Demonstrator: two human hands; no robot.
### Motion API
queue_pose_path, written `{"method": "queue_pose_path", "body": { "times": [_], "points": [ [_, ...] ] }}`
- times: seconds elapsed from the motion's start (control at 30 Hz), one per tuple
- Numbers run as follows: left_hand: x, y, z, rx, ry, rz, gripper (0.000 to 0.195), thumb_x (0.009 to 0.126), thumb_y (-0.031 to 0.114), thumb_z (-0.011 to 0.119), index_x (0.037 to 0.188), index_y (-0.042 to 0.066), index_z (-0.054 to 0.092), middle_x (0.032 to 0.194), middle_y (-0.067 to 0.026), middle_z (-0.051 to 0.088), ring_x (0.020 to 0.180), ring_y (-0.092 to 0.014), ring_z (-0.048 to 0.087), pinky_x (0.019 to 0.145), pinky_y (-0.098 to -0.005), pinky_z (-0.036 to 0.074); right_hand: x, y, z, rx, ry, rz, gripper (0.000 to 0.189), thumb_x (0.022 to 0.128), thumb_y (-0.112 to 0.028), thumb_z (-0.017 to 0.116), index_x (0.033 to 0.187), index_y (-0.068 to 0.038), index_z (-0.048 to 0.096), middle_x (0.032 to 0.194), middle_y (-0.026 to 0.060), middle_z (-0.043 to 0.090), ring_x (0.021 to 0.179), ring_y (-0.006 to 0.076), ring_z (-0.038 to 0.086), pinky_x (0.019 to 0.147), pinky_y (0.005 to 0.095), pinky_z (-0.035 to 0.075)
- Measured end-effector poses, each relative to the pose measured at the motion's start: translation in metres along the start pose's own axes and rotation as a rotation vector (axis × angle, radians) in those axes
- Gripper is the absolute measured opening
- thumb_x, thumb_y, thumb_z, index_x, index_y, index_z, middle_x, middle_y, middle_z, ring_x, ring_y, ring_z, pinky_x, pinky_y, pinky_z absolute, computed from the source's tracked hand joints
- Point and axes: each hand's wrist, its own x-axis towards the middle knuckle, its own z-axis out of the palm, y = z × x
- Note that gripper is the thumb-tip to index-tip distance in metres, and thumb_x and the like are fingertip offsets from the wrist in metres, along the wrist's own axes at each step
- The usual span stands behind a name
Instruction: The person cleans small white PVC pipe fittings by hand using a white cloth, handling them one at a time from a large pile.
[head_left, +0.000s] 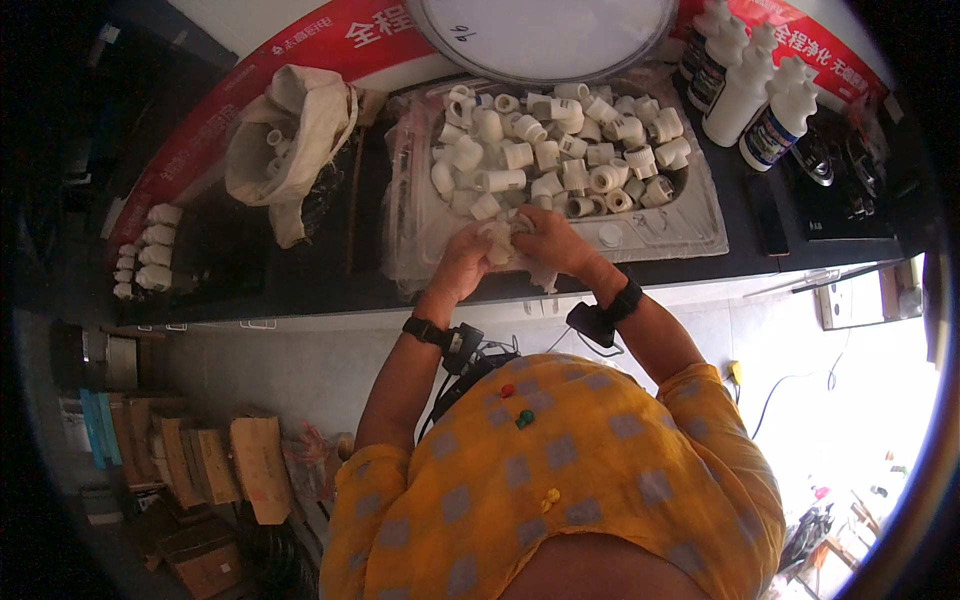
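Observation:
My left hand (463, 262) and my right hand (551, 241) are close together over the near rim of a plastic-wrapped sink (416, 225). Both grip a crumpled pale cloth (501, 244), one end of which hangs down beneath my right hand. Whether a fitting is wrapped inside the cloth cannot be told. Just beyond my hands, the sink basin is heaped with white plastic pipe fittings (501, 180), elbows and short couplings among them. A round white cap (610, 235) lies on the sink's rim to the right of my right hand.
An open woven sack (300, 180) with a few white fittings stands left of the sink on the black countertop (315, 277). Small wrapped white bundles (155, 256) lie far left. Several white bottles (739, 94) and a dark phone-like object (768, 217) are at right. Cardboard boxes (259, 469) stand on the floor.

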Motion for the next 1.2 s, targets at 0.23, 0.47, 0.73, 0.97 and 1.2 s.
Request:
{"method": "queue_pose_path", "body": {
  "times": [0.23,0.47,0.73,0.97,1.2],
  "points": [
    [-0.001,0.003,0.005,0.049,0.023,-0.062,0.044,0.084,0.022,0.057,0.118,-0.002,0.043,0.102,-0.008,0.055,0.086,-0.015,0.056,0.071,-0.0258,0.048,-0.004,0.02,-0.002,0.266,-0.113,0.259,0.035,0.07,-0.012,0.055,0.101,0.002,0.051,0.083,0.0183,0.059,0.073,0.0252,0.057,0.067,0.0342,0.045],
    [0.003,0.003,-0.008,0.027,-0.05,-0.086,0.04,0.084,0.02,0.055,0.116,-0.002,0.045,0.104,-0.0087,0.055,0.088,-0.016,0.057,0.071,-0.0273,0.05,-0.003,0.001,-0.013,-0.055,-0.152,-0.083,0.036,0.068,-0.013,0.06,0.101,0.0,0.05,0.084,0.0192,0.058,0.074,0.032,0.057,0.067,0.0367,0.045],
    [0.004,0.001,-0.007,-0.013,-0.034,-0.068,0.041,0.085,0.018,0.054,0.118,-0.002,0.042,0.109,-0.0117,0.054,0.097,-0.021,0.056,0.081,-0.0337,0.05,-0.005,0.009,0.007,-0.125,0.12,-0.199,0.029,0.069,-0.013,0.059,0.094,0.002,0.051,0.075,0.0219,0.058,0.071,0.0414,0.056,0.061,0.0408,0.046],
    [0.003,0.0,0.005,-0.04,0.009,-0.029,0.041,0.085,0.02,0.055,0.118,-0.001,0.042,0.108,-0.0105,0.054,0.096,-0.021,0.056,0.082,-0.0345,0.049,-0.011,0.024,0.008,0.302,0.018,0.13,0.029,0.073,-0.013,0.055,0.096,0.002,0.051,0.078,0.0187,0.059,0.071,0.0297,0.059,0.064,0.0368,0.045],
    [0.006,-0.014,-0.015,-0.252,-0.03,0.124,0.039,0.085,0.022,0.054,0.117,0.001,0.044,0.103,-0.0071,0.056,0.09,-0.017,0.055,0.08,-0.0294,0.046,-0.008,0.01,-0.016,0.395,0.14,0.124,0.037,0.079,-0.022,0.056,0.107,0.002,0.049,0.089,0.0158,0.059,0.081,0.021,0.056,0.073,0.0317,0.045]
  ]
}}
